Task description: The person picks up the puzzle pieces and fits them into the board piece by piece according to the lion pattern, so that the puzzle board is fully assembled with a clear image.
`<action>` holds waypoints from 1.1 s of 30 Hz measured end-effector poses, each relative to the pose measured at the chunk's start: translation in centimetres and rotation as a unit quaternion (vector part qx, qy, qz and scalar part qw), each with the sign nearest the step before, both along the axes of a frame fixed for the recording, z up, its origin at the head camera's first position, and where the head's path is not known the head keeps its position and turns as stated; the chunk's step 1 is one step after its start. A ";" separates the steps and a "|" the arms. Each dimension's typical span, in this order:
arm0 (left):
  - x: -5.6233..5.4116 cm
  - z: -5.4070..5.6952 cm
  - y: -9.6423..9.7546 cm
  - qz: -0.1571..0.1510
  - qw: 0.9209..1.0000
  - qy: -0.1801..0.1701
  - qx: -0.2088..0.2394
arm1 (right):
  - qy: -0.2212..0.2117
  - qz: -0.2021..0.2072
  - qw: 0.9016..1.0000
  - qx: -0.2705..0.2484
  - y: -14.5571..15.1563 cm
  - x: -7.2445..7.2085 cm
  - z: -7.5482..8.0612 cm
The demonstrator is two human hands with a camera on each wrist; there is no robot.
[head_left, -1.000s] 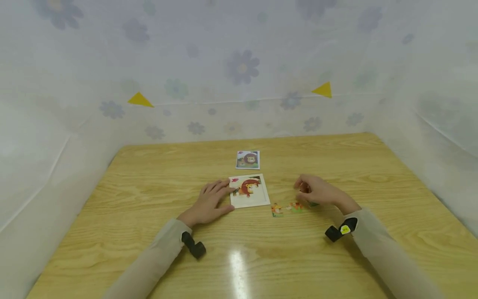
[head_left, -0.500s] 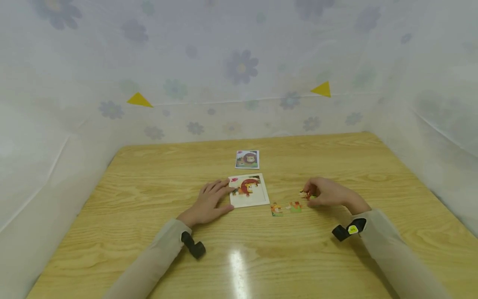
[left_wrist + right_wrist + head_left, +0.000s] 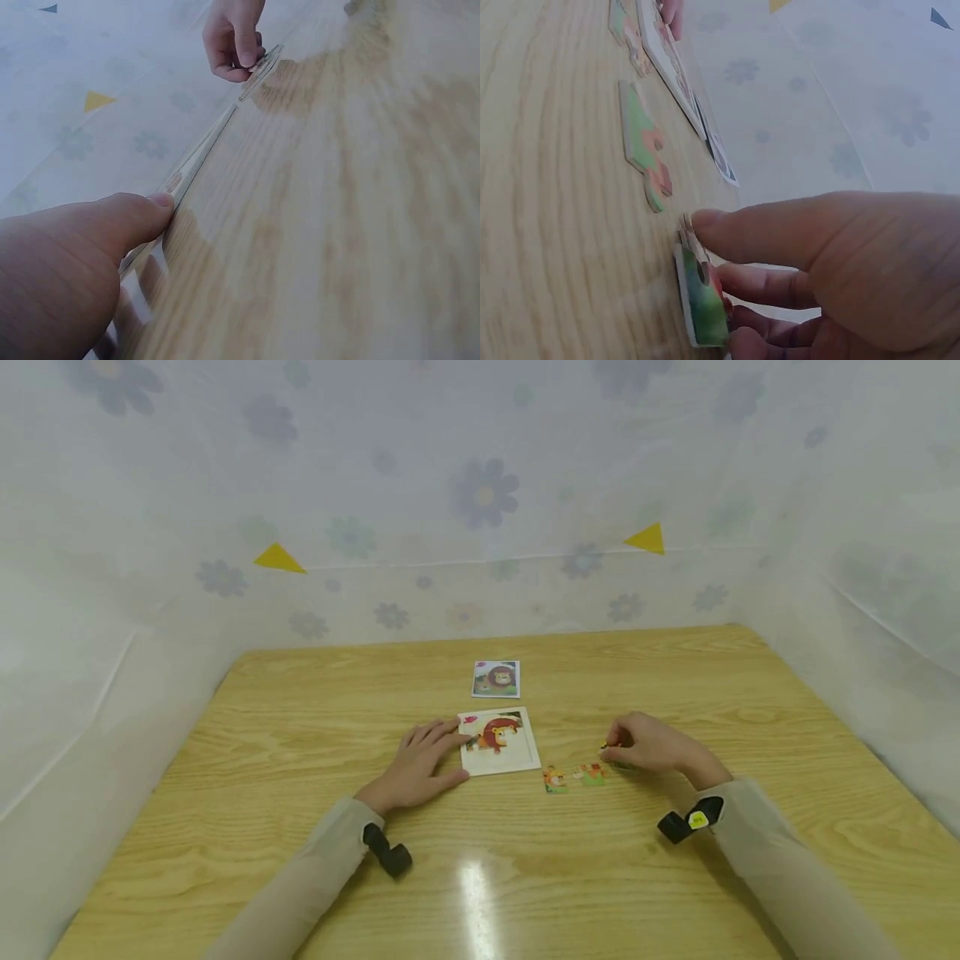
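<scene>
My left hand [image 3: 416,768] lies with spread fingers on the left edge of a white puzzle tray [image 3: 506,765], thumb at its near corner. Assembled pieces showing part of a lion [image 3: 497,735] sit inside the tray. Right of the tray, my right hand [image 3: 652,745] pinches a small puzzle piece [image 3: 604,747] between thumb and fingers, mostly hidden by them. A green corner piece [image 3: 701,307] shows under those fingers in the right wrist view. Two loose pieces lie between hand and tray: an orange one [image 3: 555,779] and a green-and-orange one [image 3: 592,774].
Behind the tray lies a square picture card [image 3: 496,679] with a lion on it. The wooden table [image 3: 337,693] is enclosed by a pale floral curtain [image 3: 420,510], which carries two yellow triangles. A wrist camera [image 3: 387,852] is strapped to each forearm.
The right hand has moved slightly right, then back a little left and lower, with a piece between its fingers. The left hand and tray have stayed in place.
</scene>
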State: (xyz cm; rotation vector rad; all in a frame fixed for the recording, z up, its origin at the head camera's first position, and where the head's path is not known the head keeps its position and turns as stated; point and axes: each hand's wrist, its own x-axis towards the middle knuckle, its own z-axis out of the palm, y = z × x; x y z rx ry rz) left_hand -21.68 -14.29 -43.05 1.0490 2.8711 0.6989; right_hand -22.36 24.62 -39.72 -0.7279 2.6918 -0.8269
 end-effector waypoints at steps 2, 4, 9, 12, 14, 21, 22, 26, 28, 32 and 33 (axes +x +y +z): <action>0.0 -0.1 0.0 0.000 1.000 0.001 0.000 | 0.006 -0.022 1.000 0.009 -0.3 -0.1 -0.1; 0.0 -0.1 0.0 0.000 1.000 0.001 0.001 | 0.000 -0.046 0.999 0.013 -0.6 -0.2 -0.3; -0.1 0.0 -0.1 0.000 1.000 0.005 0.003 | -0.022 -0.065 0.998 0.007 -1.4 -1.1 -0.3; -0.1 0.0 0.0 0.000 1.000 0.003 0.004 | -0.026 -0.056 0.998 0.002 -1.6 -1.6 -0.3; -0.1 0.0 0.0 -0.001 1.000 0.000 0.003 | -0.020 -0.051 0.998 -0.005 -1.7 -1.9 -0.4; 0.0 0.1 0.1 -0.001 1.000 0.000 0.009 | 0.002 -0.032 0.997 -0.065 -2.3 -3.1 -0.9; 0.1 0.1 0.2 -0.002 1.000 0.001 0.009 | -0.003 -0.031 0.997 -0.072 -2.3 -3.2 -1.0; 0.0 0.2 0.2 -0.002 1.000 0.001 0.007 | -0.036 -0.033 0.995 -0.089 -2.4 -3.6 -0.8; 0.0 0.1 0.2 -0.003 1.000 0.001 0.005 | -0.054 -0.032 0.994 -0.095 -2.4 -3.6 -0.7; -0.1 0.1 0.1 -0.002 1.000 0.002 0.004 | -0.069 -0.032 0.990 -0.116 -2.7 -3.9 -0.6; -0.1 0.2 0.1 -0.002 1.000 0.003 0.004 | -0.069 -0.035 0.989 -0.123 -2.8 -4.1 -0.6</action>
